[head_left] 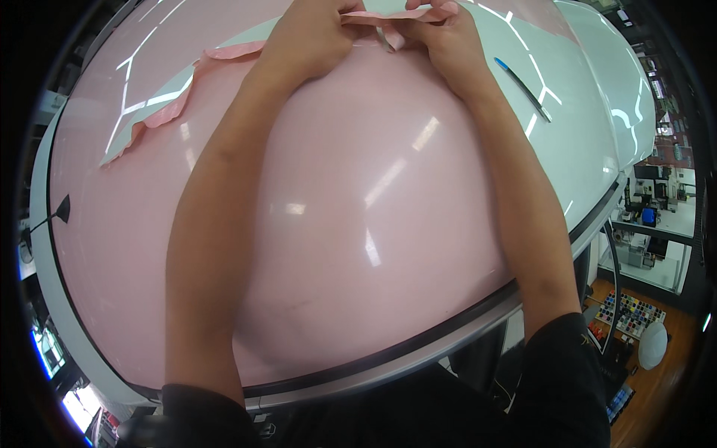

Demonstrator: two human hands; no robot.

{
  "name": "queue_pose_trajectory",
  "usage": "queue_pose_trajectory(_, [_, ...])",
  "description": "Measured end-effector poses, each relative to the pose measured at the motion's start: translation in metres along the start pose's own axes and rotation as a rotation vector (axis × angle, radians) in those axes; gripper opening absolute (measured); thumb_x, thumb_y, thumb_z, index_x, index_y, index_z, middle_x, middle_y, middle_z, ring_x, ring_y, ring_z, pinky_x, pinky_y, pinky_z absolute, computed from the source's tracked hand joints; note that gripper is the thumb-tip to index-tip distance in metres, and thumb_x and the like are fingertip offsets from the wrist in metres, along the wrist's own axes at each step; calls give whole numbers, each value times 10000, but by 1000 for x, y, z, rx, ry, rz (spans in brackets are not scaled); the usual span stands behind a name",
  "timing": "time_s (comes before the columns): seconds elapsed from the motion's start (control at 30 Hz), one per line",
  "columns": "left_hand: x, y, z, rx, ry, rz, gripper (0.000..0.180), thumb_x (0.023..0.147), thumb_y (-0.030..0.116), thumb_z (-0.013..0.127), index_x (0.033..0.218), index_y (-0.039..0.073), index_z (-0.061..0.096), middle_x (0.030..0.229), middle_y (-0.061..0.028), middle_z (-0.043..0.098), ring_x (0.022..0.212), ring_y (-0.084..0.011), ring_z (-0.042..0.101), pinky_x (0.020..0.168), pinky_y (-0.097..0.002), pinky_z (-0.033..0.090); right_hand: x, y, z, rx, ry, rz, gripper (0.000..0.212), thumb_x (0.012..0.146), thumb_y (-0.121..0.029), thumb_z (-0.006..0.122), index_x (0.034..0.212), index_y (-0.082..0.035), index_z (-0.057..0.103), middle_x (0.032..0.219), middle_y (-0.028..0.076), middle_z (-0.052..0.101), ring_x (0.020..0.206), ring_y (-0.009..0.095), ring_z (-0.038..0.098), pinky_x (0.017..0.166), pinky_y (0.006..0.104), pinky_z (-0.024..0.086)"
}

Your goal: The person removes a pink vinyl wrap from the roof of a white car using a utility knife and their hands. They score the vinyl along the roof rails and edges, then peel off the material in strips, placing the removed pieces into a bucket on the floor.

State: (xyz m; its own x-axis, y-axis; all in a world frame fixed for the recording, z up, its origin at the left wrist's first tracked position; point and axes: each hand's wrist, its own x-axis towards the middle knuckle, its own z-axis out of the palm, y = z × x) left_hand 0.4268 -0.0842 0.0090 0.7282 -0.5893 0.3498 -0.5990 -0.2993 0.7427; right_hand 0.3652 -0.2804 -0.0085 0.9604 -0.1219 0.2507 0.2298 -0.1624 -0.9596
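Note:
Pink film (pixel 373 127) covers much of a car's roof, glossy with reflected lights. At the far edge of this film my two hands are close together, fingers pinched. My left hand (pixel 317 37) grips the lifted pink strip at one end, its fingers partly hidden behind the hand. My right hand (pixel 452 48) pinches the same strip a short way to the right. Between them the strip (pixel 392 33) is twisted and hangs in a small loop. Left of my left forearm, the film's loose edge (pixel 168 112) curls up from the pale panel.
A slim dark tool with a blue end (pixel 523 89) lies on the pale bare paint (pixel 556 145) to the right. A dark trim and roof rail (pixel 388 377) run along the near edge. A small antenna (pixel 63 210) stands at left. Shelves and a wooden floor (pixel 672 351) lie beyond, right.

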Motion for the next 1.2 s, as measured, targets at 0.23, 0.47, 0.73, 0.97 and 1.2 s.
queue_pose_trajectory(0.23, [11, -5, -4, 88, -118, -273, 242, 887, 195, 738, 1086, 63, 778, 910, -62, 756, 844, -190, 683, 816, -303, 515, -10, -8, -1, 337, -16, 67, 183, 815, 80, 586, 960, -31, 577, 834, 69, 660, 685, 126, 615, 600, 263, 485])
queue_pose_trajectory(0.47, [4, -5, 7, -80, 127, 131, 239, 886, 280, 751, 1031, 103, 820, 867, -56, 775, 770, -176, 672, 769, -311, 521, -2, -2, -5, 216, 81, -40, 105, 958, -105, 641, 998, -15, 676, 829, 23, 667, 698, 89, 595, 626, 233, 458])
queue_pose_trajectory(0.73, [17, -5, 14, 112, 190, -106, 270, 901, 305, 707, 981, 66, 802, 869, -142, 754, 778, -276, 688, 762, -376, 535, 5, -18, -28, -2, -102, 217, 160, 1014, -197, 649, 1016, -43, 693, 887, 19, 669, 790, 106, 595, 740, 286, 483])
queue_pose_trajectory(0.97, [21, -8, 19, 93, 225, -165, 253, 913, 252, 665, 1027, 86, 818, 851, -134, 763, 750, -265, 703, 765, -334, 543, -15, -8, 16, 71, 352, -14, 365, 1030, -269, 645, 781, -3, 661, 705, -35, 576, 652, 62, 432, 608, 252, 364])
queue_pose_trajectory(1.2, [30, -17, 23, 324, 297, -94, 333, 919, 315, 650, 798, 25, 758, 824, -257, 708, 787, -453, 690, 731, -539, 538, -45, -31, 38, 9, 453, 78, 399, 1079, -277, 549, 826, 28, 597, 688, 13, 551, 590, 72, 470, 564, 323, 571])
